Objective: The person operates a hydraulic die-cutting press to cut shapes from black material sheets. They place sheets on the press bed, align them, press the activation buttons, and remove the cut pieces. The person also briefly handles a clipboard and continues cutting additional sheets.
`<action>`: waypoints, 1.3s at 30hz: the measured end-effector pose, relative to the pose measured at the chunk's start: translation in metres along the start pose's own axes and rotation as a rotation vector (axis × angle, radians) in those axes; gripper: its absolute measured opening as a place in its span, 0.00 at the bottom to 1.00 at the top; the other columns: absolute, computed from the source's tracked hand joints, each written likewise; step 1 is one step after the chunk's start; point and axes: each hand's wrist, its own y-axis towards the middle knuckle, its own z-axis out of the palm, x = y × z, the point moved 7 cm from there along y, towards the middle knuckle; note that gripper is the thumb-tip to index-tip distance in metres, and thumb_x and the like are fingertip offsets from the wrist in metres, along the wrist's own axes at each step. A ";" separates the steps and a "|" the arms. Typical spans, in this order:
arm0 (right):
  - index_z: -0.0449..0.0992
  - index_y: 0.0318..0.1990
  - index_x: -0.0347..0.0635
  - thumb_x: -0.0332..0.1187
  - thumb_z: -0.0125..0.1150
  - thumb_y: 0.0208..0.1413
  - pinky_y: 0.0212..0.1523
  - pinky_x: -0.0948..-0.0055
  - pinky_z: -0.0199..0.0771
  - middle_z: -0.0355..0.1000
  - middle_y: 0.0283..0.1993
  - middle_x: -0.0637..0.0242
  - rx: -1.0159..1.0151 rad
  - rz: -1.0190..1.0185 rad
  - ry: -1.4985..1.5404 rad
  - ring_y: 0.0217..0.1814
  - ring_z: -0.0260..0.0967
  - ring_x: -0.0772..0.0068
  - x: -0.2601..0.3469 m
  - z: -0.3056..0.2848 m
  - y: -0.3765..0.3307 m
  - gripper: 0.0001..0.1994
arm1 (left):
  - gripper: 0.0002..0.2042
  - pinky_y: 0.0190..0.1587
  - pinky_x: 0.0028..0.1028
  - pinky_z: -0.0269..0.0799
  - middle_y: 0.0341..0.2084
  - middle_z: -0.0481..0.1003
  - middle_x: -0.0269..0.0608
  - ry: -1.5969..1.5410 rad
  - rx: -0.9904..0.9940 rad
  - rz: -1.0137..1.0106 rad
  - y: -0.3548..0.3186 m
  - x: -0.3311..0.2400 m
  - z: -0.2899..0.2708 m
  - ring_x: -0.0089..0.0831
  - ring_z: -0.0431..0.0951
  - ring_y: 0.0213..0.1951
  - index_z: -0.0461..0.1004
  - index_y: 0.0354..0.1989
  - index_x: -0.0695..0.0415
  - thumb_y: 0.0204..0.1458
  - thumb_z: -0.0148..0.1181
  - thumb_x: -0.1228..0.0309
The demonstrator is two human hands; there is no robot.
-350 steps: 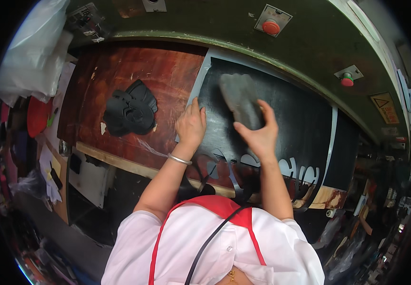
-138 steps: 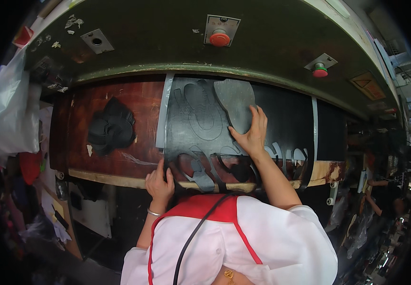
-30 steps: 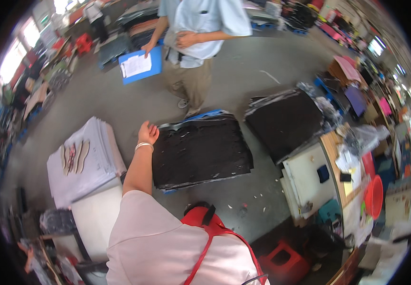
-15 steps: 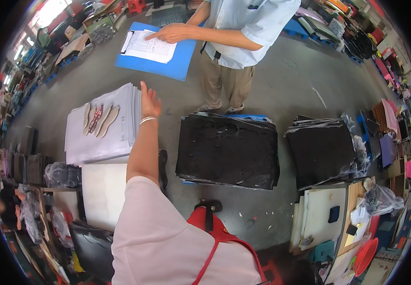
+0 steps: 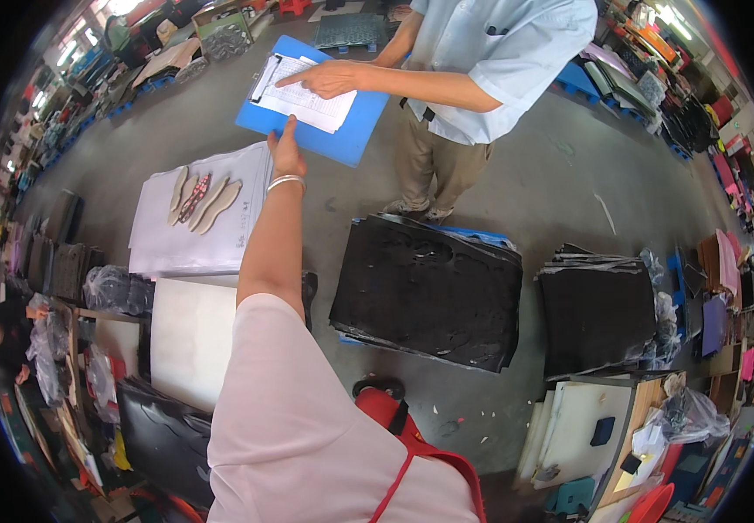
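My left hand (image 5: 287, 157), with a light bangle at the wrist, reaches forward to the near edge of a blue clipboard (image 5: 355, 144). One finger is stretched up over the board and another stands apart from it; the remaining fingers are hard to make out. No grip on the board is visible. White printed sheets (image 5: 329, 112) lie under its clip. A person in a light blue shirt points at the sheets with one hand (image 5: 329, 78). Below the board, several insole-shaped pieces (image 5: 217, 206), one red-checked, lie on a stack of white sheets (image 5: 155, 240). My right hand is out of view.
Ahead stands a stack of black sheets (image 5: 429, 288), with another black stack (image 5: 599, 309) to its right. Pale boards (image 5: 582, 418) lean at the lower right. A cream block (image 5: 190, 336) sits left of my arm. Piled materials line both sides of the grey floor (image 5: 538, 174).
My left hand has moved up to the clipboard's near edge. The view has shifted, and the clipboard, the person and the stacks sit differently in it.
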 end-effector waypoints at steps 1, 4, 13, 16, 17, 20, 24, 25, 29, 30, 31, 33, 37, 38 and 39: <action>0.70 0.48 0.31 0.41 0.73 0.44 0.41 0.62 0.75 0.73 0.37 0.49 0.031 0.039 -0.003 0.38 0.72 0.51 -0.001 0.001 0.001 0.28 | 0.53 0.66 0.48 0.41 0.67 0.51 0.44 -0.032 0.005 0.038 0.002 -0.004 0.002 0.41 0.50 0.67 0.35 0.70 0.53 0.43 0.70 0.56; 0.70 0.48 0.30 0.43 0.72 0.45 0.42 0.61 0.75 0.74 0.38 0.48 0.062 0.024 -0.028 0.39 0.73 0.50 0.004 0.001 0.006 0.29 | 0.52 0.65 0.41 0.49 0.64 0.55 0.47 -0.031 -0.085 0.090 0.004 -0.009 -0.004 0.41 0.56 0.64 0.34 0.70 0.56 0.44 0.70 0.61; 0.69 0.49 0.26 0.42 0.71 0.46 0.47 0.62 0.75 0.74 0.41 0.44 0.171 -0.028 0.019 0.43 0.73 0.48 0.029 0.003 0.022 0.30 | 0.37 0.61 0.38 0.59 0.57 0.64 0.45 -0.121 -0.100 0.137 0.011 -0.010 -0.004 0.37 0.65 0.56 0.51 0.63 0.60 0.48 0.68 0.68; 0.69 0.49 0.25 0.40 0.70 0.47 0.48 0.62 0.74 0.73 0.42 0.43 0.176 -0.100 0.060 0.44 0.73 0.47 0.042 0.003 0.021 0.28 | 0.31 0.60 0.38 0.61 0.55 0.66 0.44 -0.191 -0.088 0.135 0.015 -0.009 -0.002 0.36 0.67 0.55 0.56 0.60 0.59 0.49 0.65 0.71; 0.69 0.49 0.25 0.40 0.69 0.47 0.49 0.62 0.74 0.73 0.42 0.43 0.180 -0.096 0.055 0.44 0.73 0.47 0.045 0.003 0.021 0.28 | 0.29 0.59 0.38 0.62 0.54 0.66 0.44 -0.200 -0.096 0.130 0.016 -0.009 -0.002 0.36 0.67 0.55 0.57 0.59 0.59 0.50 0.65 0.72; 0.68 0.50 0.25 0.40 0.69 0.48 0.49 0.59 0.73 0.73 0.41 0.42 0.215 -0.050 0.001 0.44 0.72 0.45 0.047 0.008 0.018 0.29 | 0.26 0.58 0.38 0.63 0.52 0.68 0.42 -0.215 -0.137 0.110 0.017 -0.006 -0.006 0.36 0.68 0.54 0.60 0.57 0.58 0.51 0.63 0.73; 0.67 0.52 0.27 0.40 0.70 0.47 0.49 0.58 0.72 0.72 0.42 0.41 0.289 0.019 0.037 0.45 0.72 0.45 0.048 0.015 0.011 0.30 | 0.24 0.56 0.37 0.65 0.52 0.68 0.41 -0.206 -0.134 0.095 0.018 -0.005 -0.008 0.35 0.68 0.53 0.62 0.57 0.57 0.51 0.63 0.73; 0.67 0.53 0.27 0.40 0.70 0.47 0.49 0.58 0.72 0.72 0.43 0.41 0.301 0.028 0.057 0.45 0.72 0.45 0.049 0.017 0.010 0.30 | 0.24 0.55 0.37 0.66 0.52 0.69 0.40 -0.216 -0.124 0.090 0.018 -0.005 -0.008 0.35 0.69 0.53 0.62 0.56 0.56 0.51 0.63 0.73; 0.67 0.53 0.29 0.38 0.70 0.46 0.49 0.58 0.73 0.73 0.42 0.42 0.275 0.010 0.073 0.45 0.72 0.46 0.055 0.015 0.004 0.30 | 0.20 0.52 0.35 0.68 0.49 0.71 0.36 -0.243 -0.157 0.053 0.018 -0.003 -0.015 0.33 0.71 0.50 0.66 0.53 0.53 0.52 0.63 0.71; 0.67 0.53 0.29 0.38 0.70 0.46 0.48 0.58 0.73 0.73 0.42 0.42 0.271 0.012 0.069 0.45 0.72 0.47 0.056 0.015 0.003 0.30 | 0.19 0.51 0.35 0.69 0.48 0.72 0.35 -0.262 -0.162 0.042 0.018 -0.002 -0.017 0.32 0.72 0.50 0.67 0.52 0.53 0.52 0.63 0.70; 0.67 0.53 0.29 0.37 0.70 0.46 0.48 0.59 0.74 0.73 0.41 0.43 0.267 0.013 0.065 0.44 0.72 0.47 0.056 0.015 0.002 0.29 | 0.19 0.50 0.34 0.69 0.47 0.73 0.35 -0.267 -0.153 0.020 0.018 -0.001 -0.019 0.32 0.72 0.49 0.68 0.52 0.52 0.52 0.63 0.69; 0.68 0.52 0.30 0.37 0.71 0.45 0.47 0.59 0.74 0.73 0.42 0.43 0.271 0.015 0.101 0.45 0.73 0.48 0.058 0.016 0.000 0.29 | 0.19 0.49 0.33 0.70 0.46 0.74 0.33 -0.273 -0.140 -0.013 0.018 0.001 -0.023 0.31 0.73 0.47 0.69 0.52 0.51 0.52 0.64 0.67; 0.69 0.52 0.31 0.38 0.72 0.44 0.46 0.60 0.75 0.72 0.44 0.43 0.318 0.046 0.092 0.46 0.72 0.49 0.060 0.021 0.001 0.30 | 0.22 0.50 0.33 0.70 0.48 0.73 0.38 -0.246 0.022 0.064 0.017 -0.006 -0.020 0.33 0.73 0.48 0.68 0.55 0.56 0.52 0.65 0.70; 0.69 0.52 0.31 0.38 0.72 0.44 0.46 0.60 0.75 0.72 0.44 0.42 0.325 0.041 0.102 0.46 0.72 0.49 0.062 0.022 0.001 0.30 | 0.22 0.50 0.33 0.70 0.49 0.73 0.39 -0.227 0.053 0.088 0.015 -0.008 -0.019 0.33 0.73 0.49 0.68 0.56 0.58 0.52 0.65 0.71; 0.69 0.52 0.31 0.38 0.72 0.44 0.46 0.60 0.75 0.72 0.44 0.42 0.332 0.036 0.114 0.46 0.72 0.49 0.064 0.024 0.002 0.30 | 0.23 0.51 0.33 0.70 0.49 0.72 0.41 -0.201 0.083 0.103 0.013 -0.010 -0.018 0.34 0.73 0.49 0.67 0.56 0.60 0.52 0.65 0.72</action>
